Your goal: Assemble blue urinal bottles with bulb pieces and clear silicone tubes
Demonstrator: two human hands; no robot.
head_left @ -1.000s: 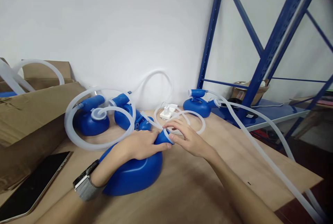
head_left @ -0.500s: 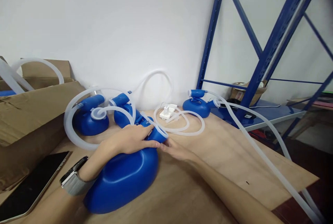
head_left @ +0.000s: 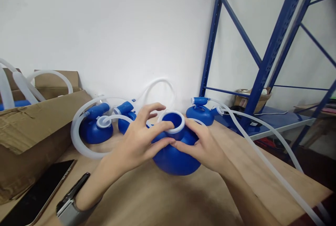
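Observation:
A blue plastic urinal bottle [head_left: 178, 163] stands in front of me with its round mouth facing up toward me. A white ring [head_left: 179, 128] lines the edge of that mouth. My left hand [head_left: 143, 136] grips the neck from the left, thumb below the rim and index fingertip over the edge into the opening. From the right, my right hand [head_left: 206, 143] holds the neck, its thumb meeting the left thumb at the front and its fingers along the side. The far side of the bottle is hidden behind the neck and my hands.
More blue bottles with pale hoses stand behind: one left [head_left: 96, 131], one right [head_left: 201, 114]. A cardboard box [head_left: 39, 124] with hoses and a dark tablet-like device [head_left: 39, 191] are on the left. A blue metal rack [head_left: 267, 54] stands at the right, beyond the table edge.
The bottle was lying with its neck pointing right; it has turned so the mouth faces up toward me. Both hands have shifted right and now grip the rim and neck.

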